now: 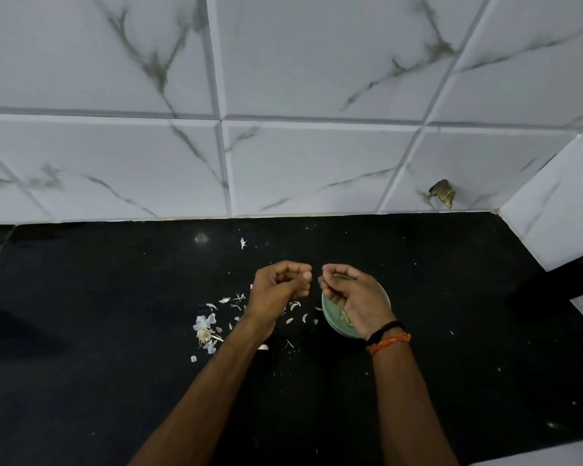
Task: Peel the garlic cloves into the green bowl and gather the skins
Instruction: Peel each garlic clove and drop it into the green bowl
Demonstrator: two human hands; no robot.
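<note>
Your left hand (280,285) is curled up, and I cannot tell if it pinches anything. Your right hand (349,295) seems to pinch a garlic clove above the green bowl (330,319), where peeled cloves (345,318) lie. The clove could slip and miss. Skins (206,326) lie scattered on the black counter (115,331), easy to blow away.
</note>
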